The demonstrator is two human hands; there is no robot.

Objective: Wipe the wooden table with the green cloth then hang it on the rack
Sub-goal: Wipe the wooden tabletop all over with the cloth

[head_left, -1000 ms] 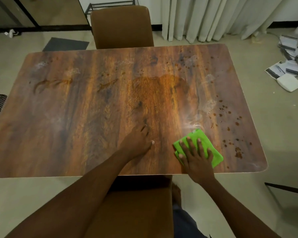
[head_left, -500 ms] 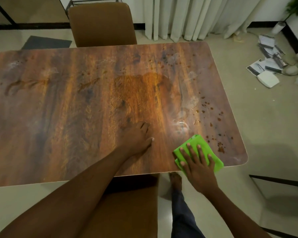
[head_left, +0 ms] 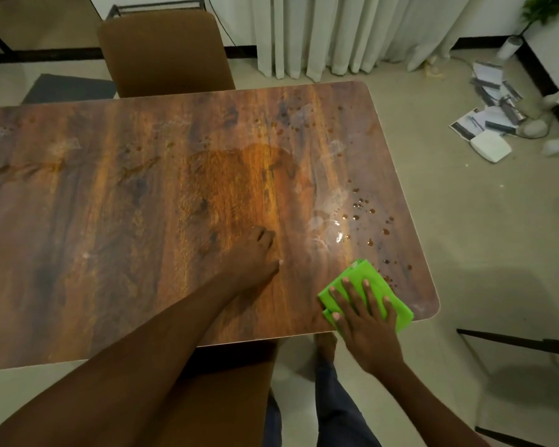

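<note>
You are pressing your right hand flat on the folded green cloth, fingers spread and extended; there is no closed grip here, only the palm and fingers bearing down on the fabric. The cloth is lying on the wooden tabletop at its near right corner, with its near edge reaching the tabletop's near edge under your palm. Your left hand is resting on the bare tabletop toward the near edge, well apart from the cloth, fingers loosely curled and holding nothing. Brown droplets are sitting scattered along the right edge, some just beside the far side of the cloth. A wet, glossy smear is lying between your two hands, farther in from the near edge. A larger damp patch is showing around the tabletop's middle. A brown chair is standing at the far edge, and another chair back is showing below the near edge. A metal rack is standing behind the far chair. Papers are lying on the floor beyond the right edge.
</note>
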